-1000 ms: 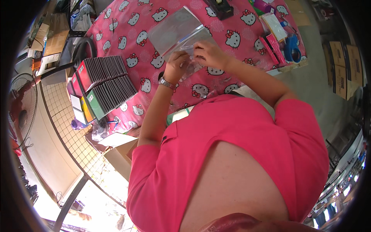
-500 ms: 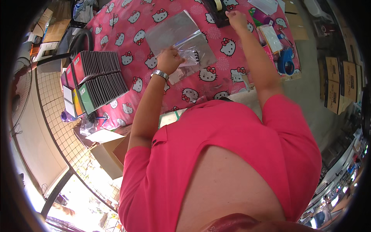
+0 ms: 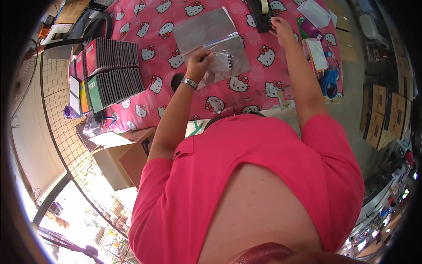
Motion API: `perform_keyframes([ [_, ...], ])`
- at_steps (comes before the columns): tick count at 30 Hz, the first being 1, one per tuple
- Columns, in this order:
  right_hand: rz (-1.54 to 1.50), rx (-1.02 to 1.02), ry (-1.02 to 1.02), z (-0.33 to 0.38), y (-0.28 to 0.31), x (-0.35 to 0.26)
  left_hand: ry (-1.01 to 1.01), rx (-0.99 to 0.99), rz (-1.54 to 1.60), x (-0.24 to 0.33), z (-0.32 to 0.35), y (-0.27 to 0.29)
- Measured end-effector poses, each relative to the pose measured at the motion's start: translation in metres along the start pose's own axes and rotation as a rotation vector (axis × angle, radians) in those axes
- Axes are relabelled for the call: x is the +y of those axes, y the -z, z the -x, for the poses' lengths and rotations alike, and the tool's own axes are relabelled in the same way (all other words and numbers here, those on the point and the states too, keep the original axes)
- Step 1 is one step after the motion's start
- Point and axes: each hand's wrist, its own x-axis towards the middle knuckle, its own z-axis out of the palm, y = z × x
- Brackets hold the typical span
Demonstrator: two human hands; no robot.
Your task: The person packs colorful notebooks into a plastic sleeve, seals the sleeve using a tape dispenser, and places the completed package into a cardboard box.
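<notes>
My left hand [image 3: 200,66], with a metal watch on its wrist, pinches the edge of a clear plastic bag [image 3: 220,64]. A small notepad with a black spiral binding [image 3: 229,62] shows through the plastic. Beneath the bag lie larger clear plastic sleeves [image 3: 202,31]. Up at the right, my right hand [image 3: 282,33] has its fingers pinched together beside the near end of a black tape dispenser [image 3: 263,24]. A pale tape roll [image 3: 264,6] sits in the dispenser. Whatever is between the right fingertips is too small to make out.
Stacked spiral notebooks [image 3: 116,75] stand at the left of the pink patterned tablecloth [image 3: 154,66]. A blue tape roll [image 3: 329,82] and packaged items [image 3: 316,55] lie at the right edge. An open carton [image 3: 118,160] is below left; more cartons [image 3: 382,114] stand at right.
My right hand has shifted slightly off the dispenser's near end, its fingers now just beside it. The left hand keeps the bag pinched. The whole view has shifted a little.
</notes>
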Motion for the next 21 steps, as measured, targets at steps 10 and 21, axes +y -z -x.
perform_keyframes([
  [10,-0.367,-0.63,-0.499,0.021,-0.047,0.062,0.029,0.049,0.048,-0.004,0.001,-0.007],
  [21,1.193,-0.961,-0.029,0.035,-0.129,0.018,-0.003,0.038,0.128,0.002,0.002,-0.013],
])
